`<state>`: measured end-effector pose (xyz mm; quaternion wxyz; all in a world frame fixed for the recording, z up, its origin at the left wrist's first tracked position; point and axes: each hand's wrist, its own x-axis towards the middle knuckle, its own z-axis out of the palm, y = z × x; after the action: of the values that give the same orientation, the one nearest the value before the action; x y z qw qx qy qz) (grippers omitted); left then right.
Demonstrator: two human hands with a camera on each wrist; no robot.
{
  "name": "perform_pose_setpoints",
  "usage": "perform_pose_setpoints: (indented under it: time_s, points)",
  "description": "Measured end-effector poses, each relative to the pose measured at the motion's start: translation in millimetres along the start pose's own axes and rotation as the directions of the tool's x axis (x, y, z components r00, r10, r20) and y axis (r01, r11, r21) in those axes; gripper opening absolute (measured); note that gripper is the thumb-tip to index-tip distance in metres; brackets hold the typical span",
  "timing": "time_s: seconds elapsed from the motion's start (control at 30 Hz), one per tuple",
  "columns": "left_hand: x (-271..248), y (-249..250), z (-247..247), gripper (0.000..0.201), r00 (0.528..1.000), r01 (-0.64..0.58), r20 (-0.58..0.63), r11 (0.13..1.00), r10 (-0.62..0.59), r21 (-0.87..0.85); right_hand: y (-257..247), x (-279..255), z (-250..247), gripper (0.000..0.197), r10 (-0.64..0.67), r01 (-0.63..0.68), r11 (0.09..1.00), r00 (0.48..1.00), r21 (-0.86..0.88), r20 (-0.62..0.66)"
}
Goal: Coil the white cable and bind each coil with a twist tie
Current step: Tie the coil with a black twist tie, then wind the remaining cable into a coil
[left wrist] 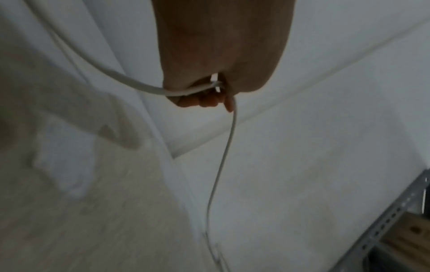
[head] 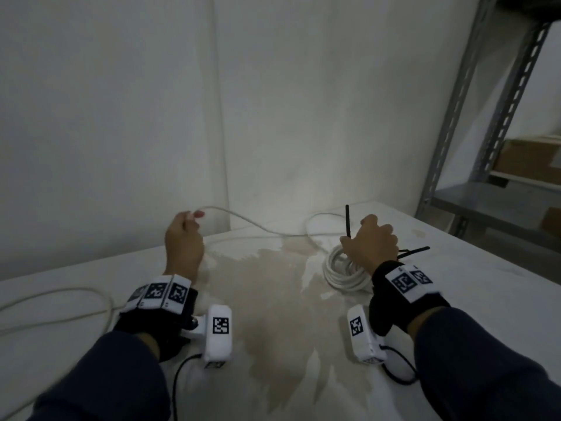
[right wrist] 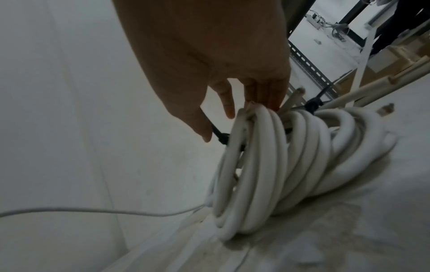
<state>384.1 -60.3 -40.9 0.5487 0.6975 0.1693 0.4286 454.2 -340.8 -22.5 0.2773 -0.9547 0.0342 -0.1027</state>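
Note:
The white cable [head: 255,223] runs across the table [head: 473,287] from a wound coil [head: 340,268] to my left hand [head: 194,214], which is raised near the table's back edge. In the left wrist view, the left hand [left wrist: 209,95] curls its fingers round the cable [left wrist: 223,156], which hangs down from it. My right hand [head: 372,241] grips the top of the coil [right wrist: 279,156], fingers hooked over its strands. A black tie [head: 347,220] sticks up beside the thumb, and a second black tie [head: 413,252] points right. Both ties [right wrist: 221,137] [right wrist: 313,104] wrap the coil.
More loose cable [head: 60,302] loops over the table's left side. A pale brown stain [head: 273,299] covers the table's middle. White walls stand close behind. A grey metal shelving rack [head: 473,117] with boxes stands at the right.

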Motion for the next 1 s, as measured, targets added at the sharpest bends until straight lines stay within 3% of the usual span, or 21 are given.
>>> perform_pose_setpoints:
  time_s: [0.17, 0.27, 0.33, 0.4, 0.47, 0.53, 0.57, 0.63, 0.7, 0.77, 0.8, 0.9, 1.0]
  points:
    - [23.8, 49.4, -64.8, 0.028, 0.984, -0.094, -0.167, 0.971, 0.057, -0.221, -38.4, -28.5, -12.3, 0.036, -0.051, 0.05, 0.998, 0.999, -0.023, -0.02]
    - [25.1, 76.7, -115.4, 0.032, 0.978, -0.102, -0.204, 0.948, 0.041, -0.302, -70.6, -53.9, -9.0, 0.025, -0.199, 0.178, 0.974, 0.968, 0.139, 0.151]
    - [14.8, 91.5, -151.5, 0.035, 0.985, -0.075, -0.174, 0.924, 0.009, -0.374, -93.4, -79.6, -1.3, 0.027, -0.262, 0.176, 0.954, 0.884, 0.244, 0.388]
    - [-2.8, 102.0, -187.6, 0.046, 0.994, -0.057, -0.104, 0.905, 0.014, -0.421, -116.8, -108.1, 7.8, 0.034, -0.247, 0.079, 0.954, 0.748, 0.288, 0.615]
    - [-23.7, 105.6, -222.6, 0.05, 1.0, -0.03, -0.016, 0.952, 0.026, -0.303, -139.0, -137.3, 15.2, 0.042, -0.275, 0.087, 0.954, 0.636, 0.287, 0.721]
    - [-46.4, 103.8, -256.3, 0.05, 0.985, -0.054, 0.165, 0.999, 0.054, -0.005, -154.4, -163.5, 25.7, 0.044, -0.324, 0.248, 0.944, 0.571, 0.218, 0.754]
    - [-56.7, 100.9, -270.9, 0.051, 0.947, -0.108, 0.317, 0.979, 0.048, 0.173, -159.4, -173.9, 33.4, 0.046, -0.332, 0.328, 0.93, 0.554, 0.166, 0.763]
    - [-72.7, 93.3, -298.9, 0.048, 0.792, -0.198, 0.597, 0.871, -0.129, 0.451, -162.7, -188.1, 53.4, 0.051, -0.313, 0.419, 0.905, 0.537, 0.075, 0.783]
    - [-82.8, 82.8, -321.1, 0.039, 0.632, -0.245, 0.685, 0.745, -0.363, 0.621, -160.6, -182.4, 90.3, 0.06, -0.305, 0.531, 0.843, 0.598, -0.082, 0.741]
    - [-89.1, 70.7, -334.1, 0.035, 0.538, -0.302, 0.654, 0.603, -0.532, 0.739, -153.4, -164.3, 121.2, 0.052, -0.296, 0.538, 0.825, 0.672, -0.174, 0.679]
    - [-91.7, 65.7, -337.1, 0.034, 0.511, -0.327, 0.615, 0.526, -0.601, 0.785, -151.8, -167.0, 118.6, 0.041, -0.313, 0.529, 0.835, 0.681, -0.15, 0.662]
    - [-100.3, 54.3, -336.9, 0.024, 0.508, -0.411, 0.513, 0.329, -0.692, 0.85, -149.1, -199.2, 85.0, 0.028, -0.361, 0.483, 0.873, 0.738, -0.073, 0.571]
    - [-100.4, 53.1, -330.8, 0.022, 0.545, -0.406, 0.496, 0.305, -0.676, 0.862, -144.3, -203.0, 71.7, 0.024, -0.396, 0.368, 0.918, 0.808, 0.151, 0.437]
